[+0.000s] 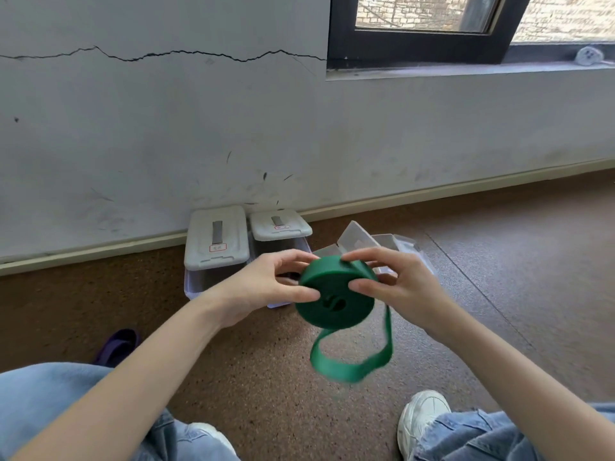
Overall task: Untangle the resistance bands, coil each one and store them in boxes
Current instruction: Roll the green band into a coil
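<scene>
The green resistance band is held in the air above the floor, between the person's knees and the storage boxes by the wall; most of it is wound into a flat coil, with a loose tail loop hanging below, blurred. The left hand pinches the coil's left rim, thumb on the face and fingers curled over the top; the right hand likewise pinches the right rim, thumb on the near face. The band looks light, soft and rubbery, so the coil probably wants to spring open; the grip is best kept across the flat faces near the rim, squeezing the turns together. Two lidded boxes stand at the wall; an open clear box lies just behind the hands.
</scene>
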